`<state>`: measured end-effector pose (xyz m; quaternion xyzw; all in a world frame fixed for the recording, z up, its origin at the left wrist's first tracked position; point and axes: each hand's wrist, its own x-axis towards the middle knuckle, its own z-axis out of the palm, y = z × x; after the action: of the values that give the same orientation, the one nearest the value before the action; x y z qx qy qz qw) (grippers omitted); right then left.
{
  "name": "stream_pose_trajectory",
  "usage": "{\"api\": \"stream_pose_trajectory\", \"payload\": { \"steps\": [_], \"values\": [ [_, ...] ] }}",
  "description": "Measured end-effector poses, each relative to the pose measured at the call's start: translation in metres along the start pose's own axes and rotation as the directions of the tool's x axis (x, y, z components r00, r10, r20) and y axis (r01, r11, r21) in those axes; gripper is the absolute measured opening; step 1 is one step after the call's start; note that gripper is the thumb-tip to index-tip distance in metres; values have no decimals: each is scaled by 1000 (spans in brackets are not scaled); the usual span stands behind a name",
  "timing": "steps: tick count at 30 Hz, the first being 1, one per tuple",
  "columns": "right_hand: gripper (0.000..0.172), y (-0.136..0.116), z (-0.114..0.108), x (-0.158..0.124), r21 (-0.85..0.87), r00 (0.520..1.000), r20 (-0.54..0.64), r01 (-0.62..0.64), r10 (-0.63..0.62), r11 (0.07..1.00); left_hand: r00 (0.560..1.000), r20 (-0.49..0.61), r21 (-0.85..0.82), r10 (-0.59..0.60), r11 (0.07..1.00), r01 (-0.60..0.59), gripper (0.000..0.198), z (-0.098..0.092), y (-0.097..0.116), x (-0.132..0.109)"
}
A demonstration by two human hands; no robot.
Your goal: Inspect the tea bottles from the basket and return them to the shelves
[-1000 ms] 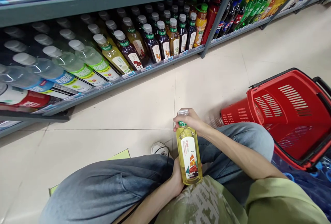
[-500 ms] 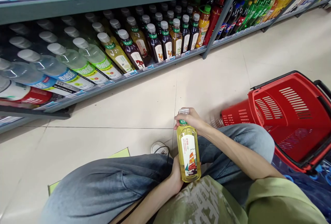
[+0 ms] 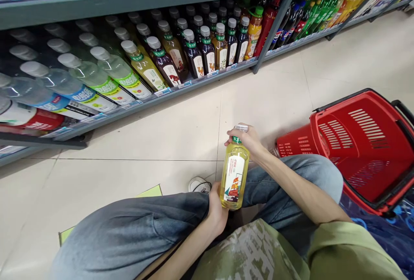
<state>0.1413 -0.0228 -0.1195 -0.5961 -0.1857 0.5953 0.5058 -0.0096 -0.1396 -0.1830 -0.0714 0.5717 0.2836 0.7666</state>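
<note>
A bottle of yellow tea [image 3: 234, 176] with a white label and a clear cap is held over my lap, its cap end tilted away to the right. My right hand [image 3: 247, 138] wraps round its neck just below the cap, fingers closed. Near the base, my left hand [image 3: 217, 209] grips the bottle from the left side; some of its fingers are hidden behind the bottle. The label, with a red and orange picture, faces up toward me.
A low shelf [image 3: 181, 85] runs across the front with rows of drink bottles [image 3: 196, 58]. On the right stands a red shopping basket [image 3: 352, 138] with a black handle. Blue-wrapped packs [image 3: 375, 232] lie below it. Pale floor tiles [image 3: 168, 138] stretch between my legs and the shelf.
Both hands have raised the bottle slightly away from my body. Its cap end has swung to the right and its base a little to the left.
</note>
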Motion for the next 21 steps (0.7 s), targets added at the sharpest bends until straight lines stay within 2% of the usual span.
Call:
{"api": "stream_pose_trajectory", "payload": {
  "steps": [4,9,11,14,18,21],
  "values": [
    [29,1,1,2,60,996,-91,-19,25,998,998,-34,-43,53,998,-55,24,3,3,-8],
    [33,-4,-1,6,91,982,-185,55,-37,994,994,26,-85,108,991,-105,27,12,10,-14],
    [33,-5,-2,7,94,980,-195,47,-28,994,994,31,-79,108,991,-105,27,13,12,-12],
    [32,0,-2,7,100,987,-163,10,7,995,998,1,-50,61,997,-61,29,7,10,-6],
    [33,10,0,5,128,997,-41,-59,65,990,999,-38,-11,-25,1000,25,35,-5,5,0],
    [33,9,0,4,140,998,51,-51,44,989,997,40,-3,-70,998,70,36,-6,5,-2]
  ]
}}
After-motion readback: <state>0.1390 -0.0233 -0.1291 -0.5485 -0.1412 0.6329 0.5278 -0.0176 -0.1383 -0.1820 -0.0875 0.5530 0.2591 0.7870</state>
